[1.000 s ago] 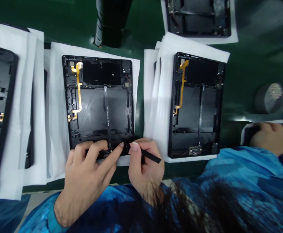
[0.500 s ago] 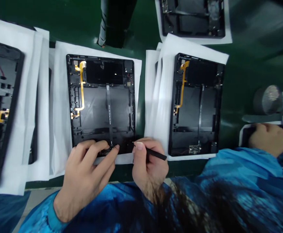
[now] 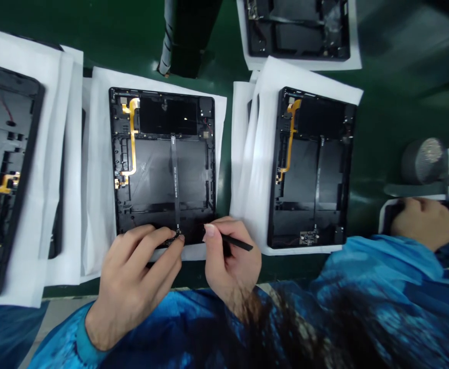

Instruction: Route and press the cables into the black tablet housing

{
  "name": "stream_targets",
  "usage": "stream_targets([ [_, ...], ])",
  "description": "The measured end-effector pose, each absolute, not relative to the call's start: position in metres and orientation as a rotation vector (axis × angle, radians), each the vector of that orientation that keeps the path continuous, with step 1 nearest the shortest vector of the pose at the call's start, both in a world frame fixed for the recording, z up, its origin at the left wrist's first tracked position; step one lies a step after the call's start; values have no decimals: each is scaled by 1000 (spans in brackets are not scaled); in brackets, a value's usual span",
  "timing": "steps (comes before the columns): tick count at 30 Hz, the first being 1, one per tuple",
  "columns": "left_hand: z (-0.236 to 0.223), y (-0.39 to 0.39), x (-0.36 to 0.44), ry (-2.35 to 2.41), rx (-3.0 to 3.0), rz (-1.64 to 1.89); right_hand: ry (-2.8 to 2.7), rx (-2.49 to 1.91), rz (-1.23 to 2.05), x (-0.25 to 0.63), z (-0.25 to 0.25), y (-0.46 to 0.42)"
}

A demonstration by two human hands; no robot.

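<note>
An opened black tablet housing (image 3: 151, 169) lies on white wrapping in front of me. A grey ribbon cable (image 3: 175, 179) runs down its middle, and an orange flex cable (image 3: 133, 138) follows its left side. My left hand (image 3: 136, 282) rests over the lower edge, fingers bent and apart. Its fingertips touch a small circuit board (image 3: 166, 241) by the ribbon cable's lower end, mostly covered by the fingers. In my right hand (image 3: 232, 261) black tweezers (image 3: 240, 243) are gripped like a pen. Their tip is over the lower right of the housing; what it touches is too dark to make out.
To the right, a similar tablet housing (image 3: 305, 174) lies on white wrapping (image 3: 247, 154). Another housing (image 3: 9, 154) is at the left, and one more (image 3: 297, 31) at the back. A dark post (image 3: 189, 41) stands behind. Another person's hand (image 3: 424, 223) works at far right.
My right hand has shifted slightly left with the tweezers, nearer to my left hand. My left fingertips have drawn in a little at the circuit board.
</note>
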State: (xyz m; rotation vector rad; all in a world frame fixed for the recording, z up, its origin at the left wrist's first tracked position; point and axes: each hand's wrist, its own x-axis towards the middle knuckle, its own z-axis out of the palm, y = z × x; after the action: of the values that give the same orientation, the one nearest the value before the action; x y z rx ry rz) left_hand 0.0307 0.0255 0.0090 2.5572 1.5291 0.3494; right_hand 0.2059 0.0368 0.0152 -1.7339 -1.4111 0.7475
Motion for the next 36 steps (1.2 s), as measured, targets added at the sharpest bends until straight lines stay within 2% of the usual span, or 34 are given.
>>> stream_targets([
  [8, 8, 23, 32, 1576, 2497, 426, -1600, -1483, 861, 211, 17, 34],
  [16, 9, 21, 33, 1636, 2525, 403, -1614, -1525, 861, 215, 20, 39],
  [24, -2, 15, 27, 1438, 2740, 184, -1684, -1507, 871, 219, 24, 44],
  [30, -3, 18, 26, 1350, 2803, 196, -2082, -1190, 844, 234, 28, 73],
  [36, 3, 24, 27, 1370, 2718, 247, -2127, -1020, 952, 239, 20, 85],
])
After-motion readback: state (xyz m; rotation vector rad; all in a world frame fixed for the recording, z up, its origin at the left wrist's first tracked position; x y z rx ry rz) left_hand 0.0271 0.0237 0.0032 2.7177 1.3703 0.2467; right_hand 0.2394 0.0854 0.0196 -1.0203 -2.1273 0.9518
